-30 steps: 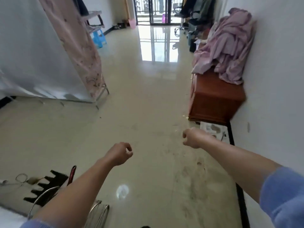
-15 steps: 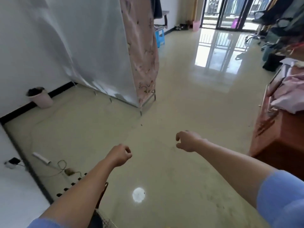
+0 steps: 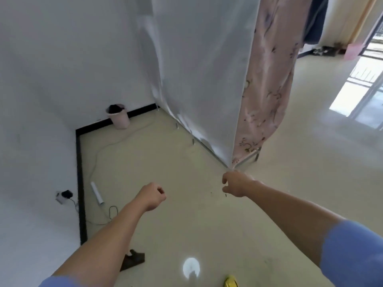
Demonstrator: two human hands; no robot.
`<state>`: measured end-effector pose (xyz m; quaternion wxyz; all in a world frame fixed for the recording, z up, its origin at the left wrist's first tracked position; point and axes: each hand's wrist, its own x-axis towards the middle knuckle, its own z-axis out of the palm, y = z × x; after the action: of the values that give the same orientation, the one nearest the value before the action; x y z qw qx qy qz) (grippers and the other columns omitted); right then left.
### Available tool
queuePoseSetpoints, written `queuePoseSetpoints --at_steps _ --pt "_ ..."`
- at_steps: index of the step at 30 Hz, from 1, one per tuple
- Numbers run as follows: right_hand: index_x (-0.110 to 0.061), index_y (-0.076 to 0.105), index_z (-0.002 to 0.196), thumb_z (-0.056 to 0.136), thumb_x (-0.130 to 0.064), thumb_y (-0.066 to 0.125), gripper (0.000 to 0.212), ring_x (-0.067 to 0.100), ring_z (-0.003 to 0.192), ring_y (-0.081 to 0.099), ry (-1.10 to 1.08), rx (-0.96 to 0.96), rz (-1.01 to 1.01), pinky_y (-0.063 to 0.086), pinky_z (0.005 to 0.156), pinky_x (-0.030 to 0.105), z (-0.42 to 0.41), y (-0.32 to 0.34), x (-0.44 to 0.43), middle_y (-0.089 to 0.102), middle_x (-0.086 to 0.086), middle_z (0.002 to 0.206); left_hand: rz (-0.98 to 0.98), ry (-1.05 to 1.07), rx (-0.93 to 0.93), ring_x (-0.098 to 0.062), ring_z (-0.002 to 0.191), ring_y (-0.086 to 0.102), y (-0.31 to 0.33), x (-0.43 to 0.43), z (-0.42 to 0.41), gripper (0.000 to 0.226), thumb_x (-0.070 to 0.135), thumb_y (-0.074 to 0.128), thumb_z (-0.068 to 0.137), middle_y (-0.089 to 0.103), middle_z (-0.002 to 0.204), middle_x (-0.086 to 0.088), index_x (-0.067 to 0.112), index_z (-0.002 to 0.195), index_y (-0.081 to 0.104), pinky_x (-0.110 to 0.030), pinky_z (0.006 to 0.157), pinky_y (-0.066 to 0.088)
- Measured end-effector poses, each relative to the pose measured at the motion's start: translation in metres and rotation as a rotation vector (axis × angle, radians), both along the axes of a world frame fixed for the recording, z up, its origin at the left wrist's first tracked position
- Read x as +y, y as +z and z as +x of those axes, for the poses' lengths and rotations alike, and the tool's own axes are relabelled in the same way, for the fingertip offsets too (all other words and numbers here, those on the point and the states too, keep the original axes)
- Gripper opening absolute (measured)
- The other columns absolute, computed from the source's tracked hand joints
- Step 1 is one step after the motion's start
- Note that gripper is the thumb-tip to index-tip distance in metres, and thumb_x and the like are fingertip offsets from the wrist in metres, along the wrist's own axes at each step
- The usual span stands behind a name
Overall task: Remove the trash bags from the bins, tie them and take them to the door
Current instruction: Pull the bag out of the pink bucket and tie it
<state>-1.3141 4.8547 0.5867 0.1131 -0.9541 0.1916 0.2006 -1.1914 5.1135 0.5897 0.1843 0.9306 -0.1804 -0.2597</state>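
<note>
Pink bin [image 3: 120,120] with trash bag [image 3: 115,108] upper left, well apart from hands: left hand [image 3: 152,196] fisted, right hand [image 3: 236,184] loosely curled, both empty.

No legible text anywhere.

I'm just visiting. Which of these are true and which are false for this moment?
1. The bin stands upright by the wall. True.
2. The left hand holds a bag. False: it is a closed fist holding nothing.
3. The bin has no bag in it. False: a dark bag shows at its rim.
4. The right hand holds nothing. True.
5. The bin is to the right of the wardrobe. False: it is to the left of it.
</note>
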Motion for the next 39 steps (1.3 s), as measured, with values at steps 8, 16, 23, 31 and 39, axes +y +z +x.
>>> queuePoseSetpoints --at_steps 8,16,23,31,39 --pt "-0.021 0.055 0.128 0.093 -0.039 0.055 0.039 0.026 0.111 0.058 0.231 -0.002 0.008 0.047 0.087 0.034 0.239 0.015 -0.037 0.059 0.006 0.126 0.014 0.208 -0.057 -0.02 0.091 0.059 0.022 -0.003 0.157 0.019 0.023 0.058 0.09 0.064 0.095 -0.007 0.01 0.102 0.067 -0.03 0.089 0.038" --pt "-0.022 0.055 0.129 0.092 -0.039 0.057 0.041 0.025 0.115 0.056 0.345 0.0 0.014 0.044 0.091 0.034 0.482 -0.015 -0.04 0.059 0.005 0.128 0.003 0.348 -0.016 -0.023 0.072 0.059 -0.017 0.002 0.371 0.009 0.023 0.06 0.089 0.055 0.073 -0.001 0.015 0.086 0.06 -0.033 0.086 0.046" --pt "-0.022 0.057 0.127 0.09 -0.041 0.059 0.042 0.023 0.11 0.059 0.274 -0.016 0.095 0.047 0.088 0.033 0.662 0.005 -0.067 0.063 0.003 0.123 0.042 0.325 -0.044 -0.029 0.097 0.064 0.015 -0.025 0.572 0.018 0.026 0.06 0.088 0.069 0.102 -0.014 0.012 0.099 0.066 -0.028 0.078 0.048" --pt "-0.02 0.057 0.127 0.092 -0.04 0.059 0.041 0.023 0.112 0.058 0.305 -0.026 0.073 0.045 0.095 0.033 0.883 -0.008 -0.122 0.063 0.004 0.123 -0.004 0.307 -0.084 -0.023 0.081 0.059 0.001 -0.076 0.786 0.018 0.027 0.06 0.087 0.067 0.097 -0.012 0.013 0.096 0.066 -0.029 0.075 0.047" --pt "-0.02 0.056 0.127 0.092 -0.039 0.058 0.04 0.022 0.113 0.056 0.407 0.03 0.082 0.044 0.092 0.032 1.132 -0.022 -0.15 0.057 0.004 0.129 0.001 0.452 -0.05 -0.021 0.078 0.06 -0.012 -0.099 0.989 0.009 0.03 0.06 0.086 0.063 0.087 -0.004 0.022 0.088 0.062 -0.028 0.071 0.048"
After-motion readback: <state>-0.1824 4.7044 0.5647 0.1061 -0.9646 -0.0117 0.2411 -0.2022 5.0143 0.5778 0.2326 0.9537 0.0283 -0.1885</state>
